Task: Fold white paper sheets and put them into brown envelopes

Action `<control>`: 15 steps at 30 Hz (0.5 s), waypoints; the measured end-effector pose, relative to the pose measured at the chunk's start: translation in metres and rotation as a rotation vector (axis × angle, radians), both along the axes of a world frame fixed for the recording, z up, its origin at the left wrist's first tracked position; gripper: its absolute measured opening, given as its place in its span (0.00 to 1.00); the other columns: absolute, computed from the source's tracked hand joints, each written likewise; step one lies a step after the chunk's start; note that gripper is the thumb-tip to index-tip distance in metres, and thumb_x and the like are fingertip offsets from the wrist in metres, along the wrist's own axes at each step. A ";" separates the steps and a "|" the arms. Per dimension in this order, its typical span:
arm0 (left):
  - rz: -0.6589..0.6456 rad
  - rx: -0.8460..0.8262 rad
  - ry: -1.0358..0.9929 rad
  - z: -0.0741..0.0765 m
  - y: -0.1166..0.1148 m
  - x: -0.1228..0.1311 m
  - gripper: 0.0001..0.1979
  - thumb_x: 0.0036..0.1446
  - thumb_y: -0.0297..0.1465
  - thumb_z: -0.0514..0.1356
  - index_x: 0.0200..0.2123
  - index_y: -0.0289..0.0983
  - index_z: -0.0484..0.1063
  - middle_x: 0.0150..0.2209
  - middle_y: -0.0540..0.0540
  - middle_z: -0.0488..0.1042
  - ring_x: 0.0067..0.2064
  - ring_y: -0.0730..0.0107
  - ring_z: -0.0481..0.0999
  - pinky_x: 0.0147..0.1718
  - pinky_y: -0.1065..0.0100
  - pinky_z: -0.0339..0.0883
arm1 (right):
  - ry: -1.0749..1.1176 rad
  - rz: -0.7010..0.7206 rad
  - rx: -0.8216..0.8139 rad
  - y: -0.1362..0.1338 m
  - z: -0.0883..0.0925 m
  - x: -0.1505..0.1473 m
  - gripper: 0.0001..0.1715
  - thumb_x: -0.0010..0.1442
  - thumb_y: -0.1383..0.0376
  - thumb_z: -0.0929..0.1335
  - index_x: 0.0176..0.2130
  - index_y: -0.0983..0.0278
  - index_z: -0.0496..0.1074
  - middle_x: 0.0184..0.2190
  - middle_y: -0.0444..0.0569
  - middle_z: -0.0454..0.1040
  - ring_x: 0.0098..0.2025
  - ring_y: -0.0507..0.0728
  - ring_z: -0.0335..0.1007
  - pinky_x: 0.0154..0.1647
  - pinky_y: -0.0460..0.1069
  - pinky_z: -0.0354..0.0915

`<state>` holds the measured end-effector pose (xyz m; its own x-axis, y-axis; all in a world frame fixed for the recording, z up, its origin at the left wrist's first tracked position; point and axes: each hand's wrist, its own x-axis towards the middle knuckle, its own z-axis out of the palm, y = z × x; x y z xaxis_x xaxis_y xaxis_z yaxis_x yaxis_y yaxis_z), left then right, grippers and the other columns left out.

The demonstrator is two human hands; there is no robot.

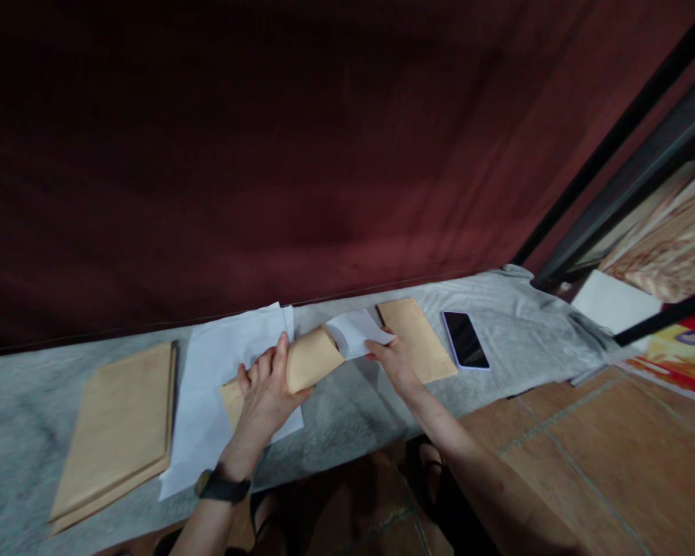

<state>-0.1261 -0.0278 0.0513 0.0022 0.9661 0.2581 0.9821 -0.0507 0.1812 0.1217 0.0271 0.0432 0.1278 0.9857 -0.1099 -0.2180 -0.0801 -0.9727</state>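
Note:
My left hand grips a brown paper envelope, thumb below and fingers over the top, and the envelope bows upward. Into its open right end runs a folded white sheet of paper, pinched at the far edge by my right hand. Part of the sheet is inside the envelope; how far in is hidden. Beneath my left hand lie white sheets. Just beyond my right hand another brown envelope lies flat on the grey cloth.
A stack of brown envelopes lies at the left. To the right rests a phone with a purple edge. Grey cloth covers the narrow bench. A dark red curtain hangs behind; black poles stand at the right above the tiled floor.

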 end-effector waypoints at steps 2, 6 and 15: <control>-0.014 0.006 0.008 0.000 0.000 -0.001 0.56 0.49 0.42 0.65 0.71 0.40 0.33 0.57 0.36 0.64 0.59 0.43 0.64 0.63 0.37 0.41 | -0.019 0.041 -0.013 0.002 0.000 0.005 0.16 0.42 0.62 0.74 0.33 0.62 0.72 0.27 0.42 0.75 0.29 0.54 0.71 0.26 0.47 0.69; -0.056 0.025 0.022 0.000 0.000 0.001 0.56 0.49 0.41 0.66 0.71 0.40 0.34 0.58 0.36 0.63 0.60 0.42 0.63 0.63 0.37 0.40 | 0.012 0.088 -0.028 0.000 0.001 0.009 0.17 0.43 0.61 0.74 0.36 0.63 0.74 0.30 0.44 0.77 0.31 0.55 0.73 0.28 0.48 0.70; -0.105 0.017 -0.010 -0.001 0.001 0.006 0.57 0.48 0.42 0.66 0.71 0.41 0.33 0.59 0.36 0.62 0.61 0.43 0.62 0.63 0.37 0.40 | 0.099 0.138 0.039 -0.018 0.007 -0.002 0.17 0.49 0.58 0.74 0.39 0.62 0.75 0.38 0.46 0.79 0.40 0.57 0.74 0.39 0.49 0.70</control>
